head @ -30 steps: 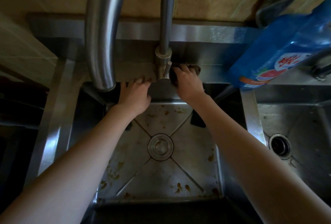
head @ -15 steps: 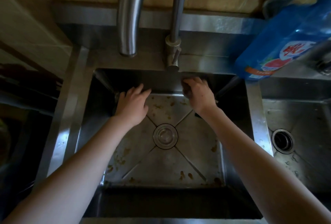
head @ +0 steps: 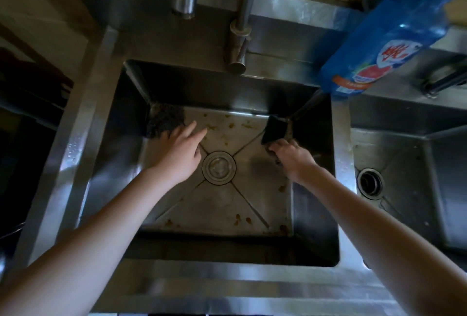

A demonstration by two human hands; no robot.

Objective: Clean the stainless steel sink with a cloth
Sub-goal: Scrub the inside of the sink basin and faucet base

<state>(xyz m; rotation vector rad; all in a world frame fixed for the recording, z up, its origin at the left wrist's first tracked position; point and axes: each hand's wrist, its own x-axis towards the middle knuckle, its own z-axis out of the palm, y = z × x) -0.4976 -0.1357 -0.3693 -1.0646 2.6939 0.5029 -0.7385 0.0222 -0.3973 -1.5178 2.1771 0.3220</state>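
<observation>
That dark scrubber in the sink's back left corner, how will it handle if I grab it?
The scrubber looks coarse and matted, so probably light, squashy and easy to grip. It lies slumped in the sink corner, so it likely won't roll.

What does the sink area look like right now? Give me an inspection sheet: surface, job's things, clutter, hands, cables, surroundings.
Surface: sink floor carries brown stains; drain in the middle.
Job's things: dark cloth bunched in the right hand, mostly hidden.
Clutter: dark pad in the far left corner; dark sponge in the far right corner.
Hands: left hand fingers straight, beside the pad; right hand grips the cloth, by the sponge.
Cables: nothing seen.
Surroundings: tap, blue bottle on the ledge, second basin to the right.
</observation>
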